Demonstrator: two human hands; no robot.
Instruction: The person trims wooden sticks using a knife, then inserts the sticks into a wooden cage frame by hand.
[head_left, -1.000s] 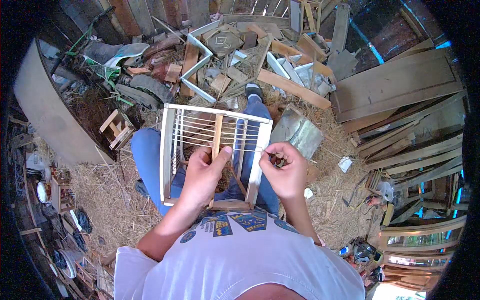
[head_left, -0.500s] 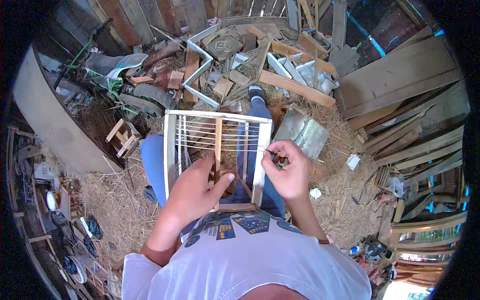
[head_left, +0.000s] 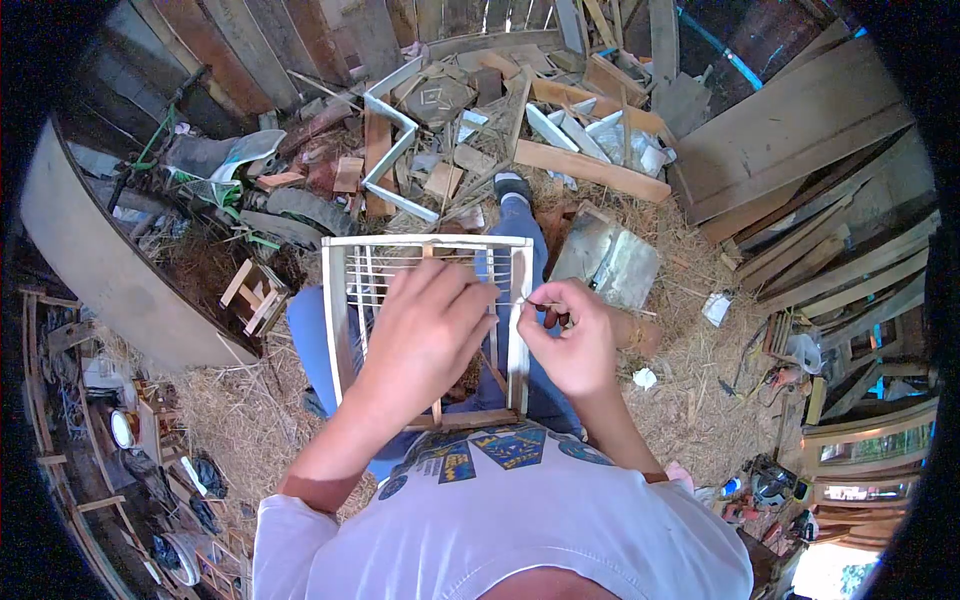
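A wooden frame [head_left: 337, 320] strung with thin parallel rods rests across my lap, with a slat down its middle. My right hand [head_left: 572, 340] is beside the frame's right rail, thumb and fingertips pinched on a thin rod [head_left: 640, 312] that sticks out to the right. My left hand [head_left: 430, 330] reaches over the middle of the frame and covers part of the rods and the slat. Its fingers are curled near the inner side of the right rail; what they hold, if anything, is hidden.
Straw covers the floor around my legs. Scrap boards [head_left: 590, 170] and a white angular frame piece [head_left: 400, 115] lie ahead. A grey panel [head_left: 605, 255] is right of my leg, a small wooden box frame [head_left: 253, 297] to the left. Planks lean at the right.
My left hand has moved up and right from the middle slat, and its fingers have curled in near the right rail. My right hand stays at the rail, still pinching.
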